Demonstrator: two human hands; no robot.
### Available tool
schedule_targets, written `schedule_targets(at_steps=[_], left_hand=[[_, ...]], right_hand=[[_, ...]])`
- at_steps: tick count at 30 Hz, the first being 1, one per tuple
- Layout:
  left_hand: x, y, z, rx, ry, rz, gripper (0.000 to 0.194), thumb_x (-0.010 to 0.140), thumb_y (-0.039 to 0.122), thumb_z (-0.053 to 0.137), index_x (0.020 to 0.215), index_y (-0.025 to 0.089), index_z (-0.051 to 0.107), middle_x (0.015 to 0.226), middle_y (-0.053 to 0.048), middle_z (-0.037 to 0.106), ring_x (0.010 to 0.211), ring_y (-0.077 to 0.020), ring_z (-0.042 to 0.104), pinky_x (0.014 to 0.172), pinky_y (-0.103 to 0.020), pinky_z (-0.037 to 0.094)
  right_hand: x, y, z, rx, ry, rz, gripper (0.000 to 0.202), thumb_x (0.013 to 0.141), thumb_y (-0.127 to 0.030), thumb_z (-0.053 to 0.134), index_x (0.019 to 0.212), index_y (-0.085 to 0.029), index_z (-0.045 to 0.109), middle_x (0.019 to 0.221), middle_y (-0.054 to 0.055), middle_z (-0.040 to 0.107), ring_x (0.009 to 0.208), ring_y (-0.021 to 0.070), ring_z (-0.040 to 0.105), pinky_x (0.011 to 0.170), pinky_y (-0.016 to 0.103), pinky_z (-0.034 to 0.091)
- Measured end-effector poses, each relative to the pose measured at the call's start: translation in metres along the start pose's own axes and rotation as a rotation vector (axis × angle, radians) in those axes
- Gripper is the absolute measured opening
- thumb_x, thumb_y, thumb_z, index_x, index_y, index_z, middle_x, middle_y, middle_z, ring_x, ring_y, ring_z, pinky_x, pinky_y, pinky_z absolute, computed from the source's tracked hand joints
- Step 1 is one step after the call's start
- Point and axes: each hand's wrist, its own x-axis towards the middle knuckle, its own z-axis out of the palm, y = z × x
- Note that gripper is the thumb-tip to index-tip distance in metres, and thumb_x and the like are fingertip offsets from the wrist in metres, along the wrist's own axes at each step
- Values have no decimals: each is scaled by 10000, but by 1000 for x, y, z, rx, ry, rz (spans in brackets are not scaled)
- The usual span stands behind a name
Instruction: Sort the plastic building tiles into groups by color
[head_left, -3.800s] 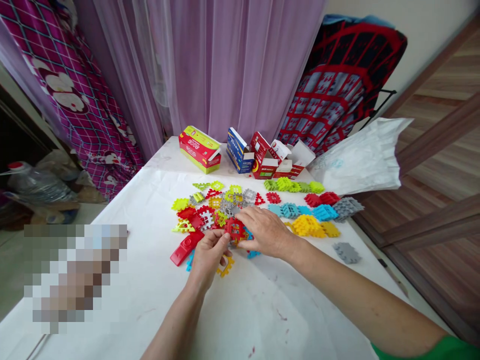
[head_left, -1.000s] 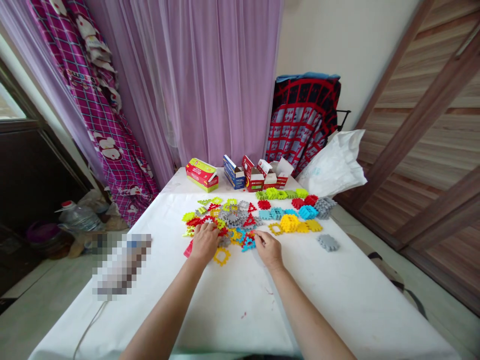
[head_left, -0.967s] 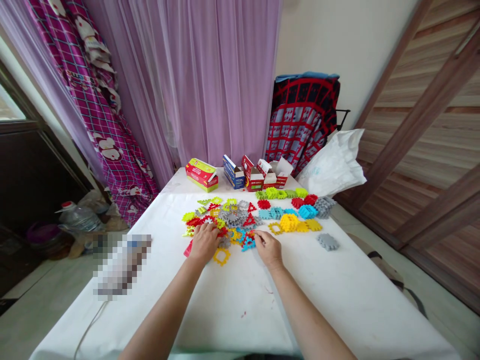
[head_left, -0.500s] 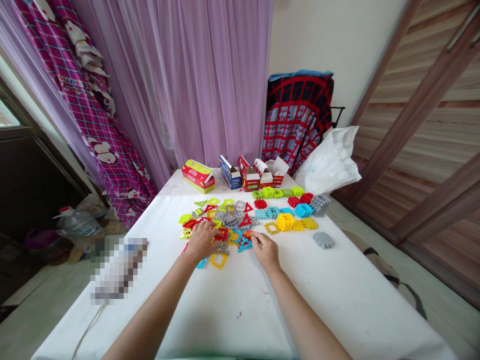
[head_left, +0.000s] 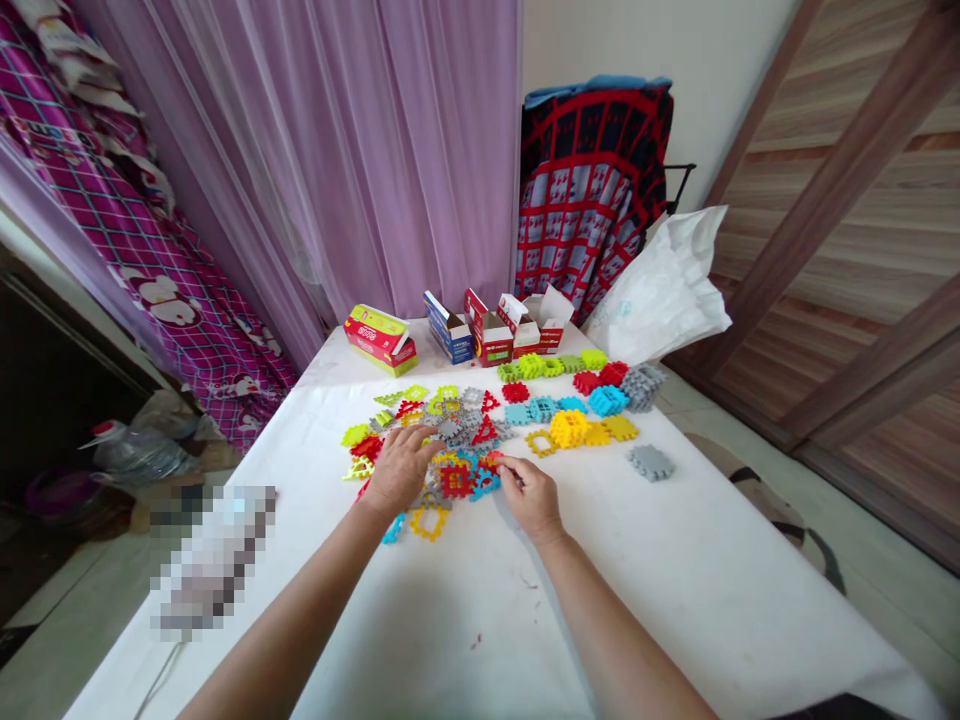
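Note:
A mixed pile of toothed plastic building pieces [head_left: 448, 428] lies on the white-covered table [head_left: 435, 620], in red, grey, yellow, blue and lime green. My left hand [head_left: 401, 470] rests over the pile's left part, palm down with fingers stretched, hiding what is beneath. Just right of its fingers lies a red square piece with a window pattern [head_left: 456, 481]. At the pile's right edge my right hand [head_left: 529, 494] pinches a small red piece [head_left: 493, 458] between thumb and forefinger. A blue piece [head_left: 484, 483] and a yellow frame piece [head_left: 429, 522] lie close by.
Rows of pieces sorted by colour stand to the right, including a yellow stack [head_left: 570, 429] and a grey stack [head_left: 643, 387]. A lone grey piece [head_left: 650, 462] lies farther right. Behind are open cartons [head_left: 491, 342], a red-green box [head_left: 380, 343] and a white bag [head_left: 660, 290].
The view has tilted downward a little. My left hand has drawn slightly back, and more of the red square piece beside it shows. The right hand keeps its pinch at nearly the same spot.

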Motion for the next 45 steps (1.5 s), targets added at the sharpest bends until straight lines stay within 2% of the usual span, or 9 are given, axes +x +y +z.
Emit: schedule_targets(at_steps=[3,6,13,17,21,30,36,41,45], left_hand=[[-12,9,3,-60,16,-107,273,874,364,567,1107,253,655,1213,-87,642,1142,-281,545,991,-497,392],[-24,21,10,-61,0,-180,504,757,525,676,1154,220,630,1290,-134,591,1224,-344,479,1018,-542,351],[-16,15,15,-125,-96,-131,474,750,488,707,1151,249,627,1297,-114,586,1225,-327,476,1020,-526,336],[-9,7,7,-198,-109,-81,538,773,524,677,1236,271,577,1230,-89,628,1143,-282,532,964,-460,376],[-9,14,7,-239,-60,-125,544,778,554,657,1229,259,578,1144,-80,665,1055,-269,571,931,-450,389],[1,34,5,-225,89,-65,410,818,529,618,1088,220,626,1064,-85,686,1003,-258,580,928,-437,375],[3,44,9,-255,241,-126,617,817,592,578,1259,165,515,1192,-149,641,1079,-295,567,918,-448,406],[-21,55,18,-342,338,-52,333,894,250,547,1225,219,523,1077,-94,691,1039,-239,604,925,-403,428],[-26,52,21,-352,399,-44,345,873,152,534,1208,232,537,1009,-74,711,984,-222,631,906,-394,447]], right_hand=[[-1,-2,0,-19,-25,-27,245,866,-249,481,915,-218,719,860,35,739,726,161,682,708,258,538],[-2,-4,0,-37,-54,-53,240,876,-243,481,926,-219,715,862,34,736,724,155,679,703,253,532],[-1,-8,-1,-50,-67,-77,240,890,-234,471,935,-212,706,854,38,729,738,150,677,703,244,542],[-1,-15,-4,-49,-96,-131,273,874,-237,505,1089,-204,671,970,70,706,854,178,671,801,291,556],[4,-23,-10,-139,-215,-239,495,829,-312,605,1309,-207,539,1265,117,592,1166,258,554,1009,417,468],[42,-49,-37,-383,-534,-303,471,716,-265,720,1173,-227,611,1144,83,628,1041,264,574,900,392,480],[110,-21,-57,-486,-551,-295,454,668,-319,764,1102,-238,657,1131,61,603,1019,243,569,898,358,455],[203,41,-61,-645,-541,-127,517,638,-335,807,1130,-235,684,1112,74,639,1047,266,584,903,352,458],[238,70,-49,-749,-683,1,554,540,-317,862,1074,-263,724,1070,67,679,977,286,622,833,357,491]])
